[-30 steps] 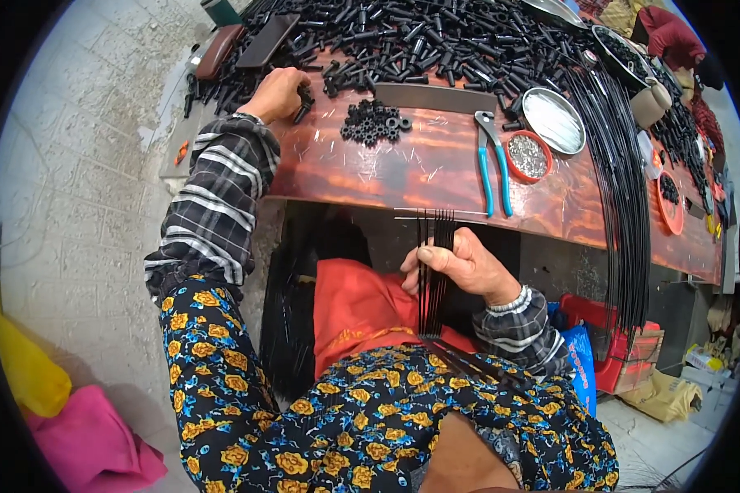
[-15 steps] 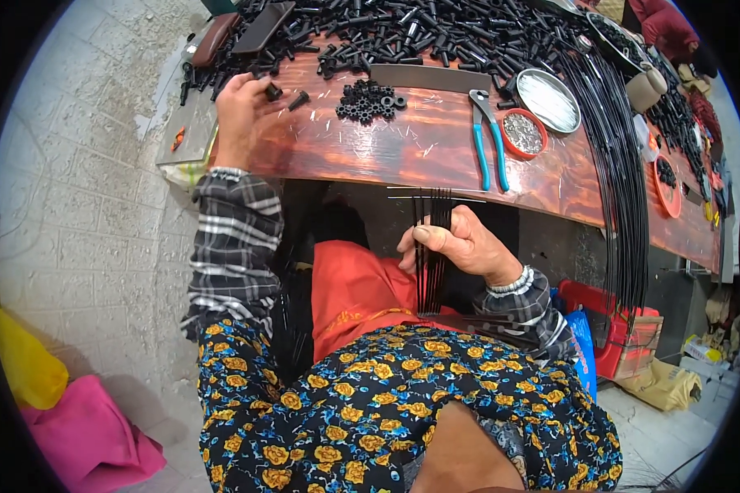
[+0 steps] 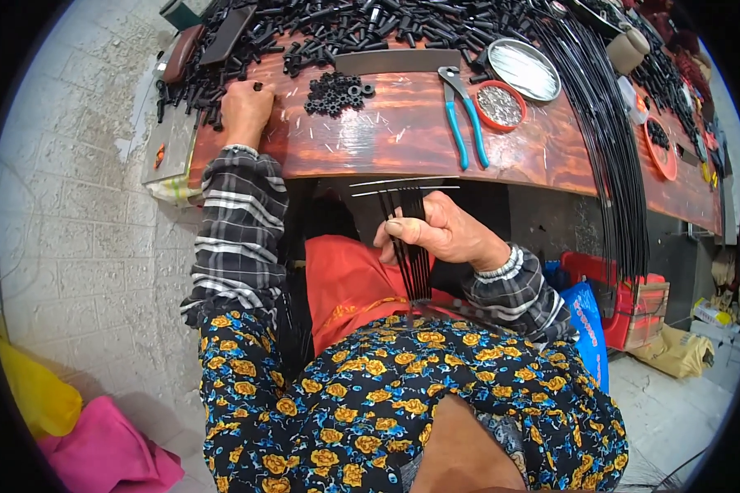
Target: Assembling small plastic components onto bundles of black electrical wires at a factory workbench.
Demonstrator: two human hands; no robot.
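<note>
At the table's left side, my left hand (image 3: 247, 108) is closed with its knuckles up, resting on the wood. A small black bolt-shaped piece (image 3: 257, 86) shows at its fingers; the rest of it is hidden. In front of my lap, my right hand (image 3: 440, 232) grips a bundle of thin black rods (image 3: 415, 271) between thumb and fingers. The rods stand nearly upright, slightly fanned. Two thin whitish sticks (image 3: 407, 181) lie crosswise at their upper ends. A cluster of small black rings (image 3: 335, 94) sits on the table to the right of my left hand.
A heap of black bolt-shaped pieces (image 3: 370, 25) covers the far table. Blue-handled pliers (image 3: 466, 123), an orange-rimmed bowl of small silvery bits (image 3: 500, 105) and a round dish of white sticks (image 3: 524, 70) stand right of centre. Long black rods (image 3: 608, 148) hang over the right edge.
My left hand has closed and turned knuckles up; the two loose black pieces beside it no longer show on the wood. My right hand has tilted the rods, and the view has shifted slightly.
</note>
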